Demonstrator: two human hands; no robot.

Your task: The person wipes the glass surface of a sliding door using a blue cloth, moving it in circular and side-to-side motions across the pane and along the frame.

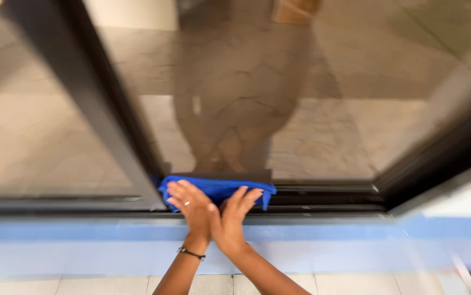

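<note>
1. Two hands are pressed on one blue cloth (217,189) at the bottom of a glass door (301,98); I see them from above, wrists close together.
2. My left hand (190,205) lies flat on the left half of the cloth, fingers spread and pointing up-left, a ring on one finger and a dark band at the wrist.
3. My right hand (232,216) lies just beside it, fingers spread and angled up-right, only the fingertips over the cloth's lower edge; neither hand pinches the cloth.
4. The cloth sits directly ahead of both hands on the dark door track (323,196), its long axis running left to right along the track. The left hand covers more of it.
5. Below the track runs a blue strip (355,235); a dark frame post (99,104) rises at the left.
</note>
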